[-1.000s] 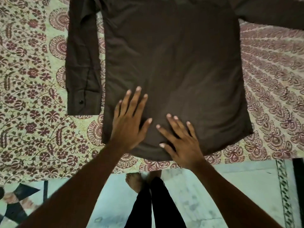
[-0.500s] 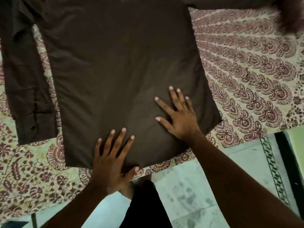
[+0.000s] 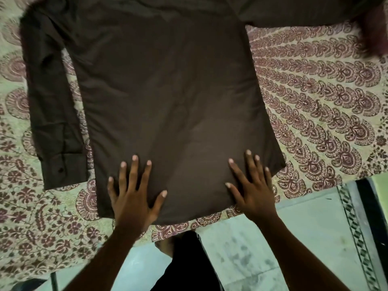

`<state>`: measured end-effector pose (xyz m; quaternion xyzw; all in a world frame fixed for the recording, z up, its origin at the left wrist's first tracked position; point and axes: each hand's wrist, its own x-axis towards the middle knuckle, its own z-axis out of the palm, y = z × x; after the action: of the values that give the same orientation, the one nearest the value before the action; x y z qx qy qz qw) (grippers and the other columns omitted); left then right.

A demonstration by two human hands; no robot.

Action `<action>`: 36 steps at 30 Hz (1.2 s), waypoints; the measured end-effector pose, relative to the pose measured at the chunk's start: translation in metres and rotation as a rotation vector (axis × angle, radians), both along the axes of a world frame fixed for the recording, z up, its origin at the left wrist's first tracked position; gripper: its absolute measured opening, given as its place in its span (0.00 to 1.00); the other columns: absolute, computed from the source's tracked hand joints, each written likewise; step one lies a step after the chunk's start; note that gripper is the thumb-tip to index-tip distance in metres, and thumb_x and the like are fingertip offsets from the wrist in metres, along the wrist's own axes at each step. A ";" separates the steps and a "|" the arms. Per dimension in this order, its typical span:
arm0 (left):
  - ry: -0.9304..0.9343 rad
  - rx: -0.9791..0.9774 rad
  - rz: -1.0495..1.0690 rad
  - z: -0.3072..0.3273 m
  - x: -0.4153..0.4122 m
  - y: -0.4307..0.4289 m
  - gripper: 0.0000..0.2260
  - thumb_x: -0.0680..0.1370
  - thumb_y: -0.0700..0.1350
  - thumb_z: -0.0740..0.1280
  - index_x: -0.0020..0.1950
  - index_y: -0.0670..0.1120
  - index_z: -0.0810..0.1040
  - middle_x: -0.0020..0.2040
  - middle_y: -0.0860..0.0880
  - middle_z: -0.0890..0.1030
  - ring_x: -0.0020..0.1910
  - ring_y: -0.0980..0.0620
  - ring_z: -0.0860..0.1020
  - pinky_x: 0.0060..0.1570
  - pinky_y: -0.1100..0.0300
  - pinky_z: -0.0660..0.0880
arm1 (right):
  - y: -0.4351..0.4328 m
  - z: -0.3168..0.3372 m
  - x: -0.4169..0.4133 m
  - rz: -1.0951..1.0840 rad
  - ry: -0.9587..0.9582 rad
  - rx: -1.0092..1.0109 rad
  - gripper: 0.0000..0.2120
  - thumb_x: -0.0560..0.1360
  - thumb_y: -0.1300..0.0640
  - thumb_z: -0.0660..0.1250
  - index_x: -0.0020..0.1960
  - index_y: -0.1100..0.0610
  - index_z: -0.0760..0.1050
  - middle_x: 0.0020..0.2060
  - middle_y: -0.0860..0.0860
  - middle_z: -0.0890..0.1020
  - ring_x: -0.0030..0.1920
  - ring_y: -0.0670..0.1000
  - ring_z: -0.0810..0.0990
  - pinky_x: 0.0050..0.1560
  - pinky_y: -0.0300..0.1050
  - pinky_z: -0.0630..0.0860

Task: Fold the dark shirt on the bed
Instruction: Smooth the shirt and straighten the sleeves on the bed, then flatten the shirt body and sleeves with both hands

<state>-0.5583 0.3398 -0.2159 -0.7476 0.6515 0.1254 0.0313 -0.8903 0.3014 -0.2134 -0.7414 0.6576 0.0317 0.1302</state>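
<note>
The dark brown long-sleeved cloth shirt [image 3: 168, 97] lies flat on the bed's cream sheet with maroon floral print [image 3: 325, 101]. Its long axis runs straight away from the person, with the hem nearest. Both hands lie open, palms down on the hem part: the left hand [image 3: 134, 198] near the left edge, the right hand [image 3: 252, 190] near the right corner. One sleeve [image 3: 52, 114] lies beside the body, closer to the left hand. The collar is cut off, and the other sleeve's [image 3: 294, 11] end is blurred.
</note>
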 end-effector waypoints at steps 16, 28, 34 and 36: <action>0.270 -0.383 0.352 0.018 0.094 -0.065 0.19 0.78 0.44 0.67 0.70 0.44 0.74 0.74 0.44 0.72 0.72 0.39 0.71 0.69 0.42 0.67 | -0.090 0.020 0.206 0.156 -0.266 0.032 0.29 0.84 0.42 0.57 0.82 0.51 0.60 0.84 0.57 0.53 0.83 0.59 0.52 0.82 0.57 0.55; 0.481 0.169 0.706 0.023 0.249 -0.069 0.11 0.78 0.52 0.72 0.53 0.46 0.78 0.61 0.38 0.79 0.66 0.36 0.74 0.66 0.44 0.70 | -0.137 0.025 0.434 0.004 -0.423 0.153 0.16 0.81 0.50 0.67 0.63 0.59 0.76 0.53 0.57 0.79 0.55 0.61 0.79 0.50 0.53 0.78; 0.761 -0.051 0.790 0.065 0.335 -0.082 0.04 0.83 0.43 0.65 0.51 0.44 0.72 0.40 0.53 0.73 0.43 0.48 0.74 0.35 0.65 0.63 | -0.154 0.045 0.504 -0.335 -0.528 0.289 0.27 0.76 0.46 0.75 0.71 0.56 0.73 0.44 0.50 0.82 0.49 0.51 0.79 0.53 0.46 0.76; 0.697 -0.097 0.759 0.076 0.385 -0.095 0.03 0.82 0.42 0.66 0.53 0.44 0.76 0.44 0.49 0.77 0.45 0.46 0.77 0.41 0.60 0.67 | -0.162 0.046 0.530 -0.549 -0.718 0.421 0.27 0.76 0.50 0.77 0.70 0.56 0.72 0.44 0.52 0.83 0.45 0.53 0.81 0.46 0.45 0.76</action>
<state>-0.1732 0.2449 -0.1398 -0.8456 0.3114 0.3391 -0.2702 -0.3605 0.1396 -0.1676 -0.4627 0.7216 -0.1288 0.4986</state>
